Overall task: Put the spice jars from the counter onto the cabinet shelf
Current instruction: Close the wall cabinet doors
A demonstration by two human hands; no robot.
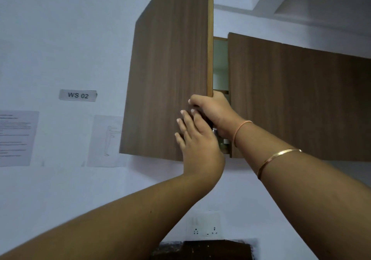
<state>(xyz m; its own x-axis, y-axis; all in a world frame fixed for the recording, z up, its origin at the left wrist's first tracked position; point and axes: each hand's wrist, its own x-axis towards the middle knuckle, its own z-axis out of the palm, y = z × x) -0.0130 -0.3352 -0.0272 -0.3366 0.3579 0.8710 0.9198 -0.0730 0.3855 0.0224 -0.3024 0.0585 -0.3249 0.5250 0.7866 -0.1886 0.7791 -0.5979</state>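
Observation:
I am looking up at a brown wooden wall cabinet. Its left door point(168, 75) stands partly open, leaving a narrow gap to the inside. My right hand point(213, 112) is curled around that door's free edge near the bottom. My left hand point(197, 141) lies flat against the door's front face just below it, fingers spread and holding nothing. In the gap behind my hands a small part of a spice jar point(223, 142) with a metallic lid shows on the lower shelf. A shelf board point(220, 91) crosses the gap higher up. The rest of the cabinet's inside is hidden.
The right cabinet door point(301, 99) is closed. On the wall to the left hang a "WS 02" label point(77, 95) and printed sheets point(15, 138). Below are a wall socket point(204, 227) and a dark counter edge point(210, 249).

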